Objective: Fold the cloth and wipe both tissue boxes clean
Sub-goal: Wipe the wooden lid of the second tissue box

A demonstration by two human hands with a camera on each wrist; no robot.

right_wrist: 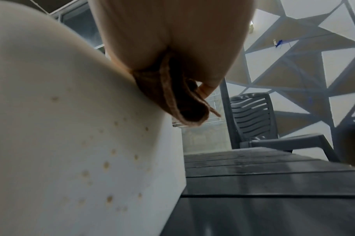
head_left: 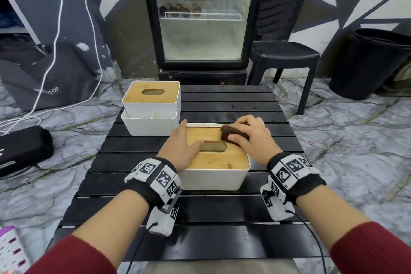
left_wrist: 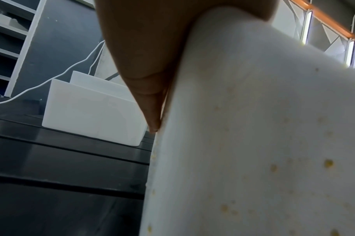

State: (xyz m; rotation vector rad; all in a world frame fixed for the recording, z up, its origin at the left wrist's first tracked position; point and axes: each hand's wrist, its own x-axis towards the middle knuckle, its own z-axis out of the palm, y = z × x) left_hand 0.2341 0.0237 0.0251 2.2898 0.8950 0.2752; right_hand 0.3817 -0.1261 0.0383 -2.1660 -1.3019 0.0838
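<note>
A white tissue box [head_left: 213, 178] with a wooden lid stands near me on the black slatted table [head_left: 124, 184]. My left hand [head_left: 183, 143] lies flat on the lid's left side, thumb by the oval slot, fingers along the left edge. My right hand [head_left: 249, 138] grips a folded dark brown cloth [head_left: 231, 134] and presses it on the lid's far right corner. The right wrist view shows the cloth [right_wrist: 180, 102] bunched under the palm, over the box's spotted white wall [right_wrist: 91, 151]. A second white box [head_left: 151, 107] with a wooden lid stands at the table's far left, also seen in the left wrist view [left_wrist: 91, 110].
A glass-door fridge [head_left: 200, 15] stands behind the table, a black plastic chair [head_left: 284, 55] to its right and a black bin [head_left: 373, 62] further right. White cables [head_left: 55, 40] and a black case [head_left: 22, 147] lie on the marble floor at left.
</note>
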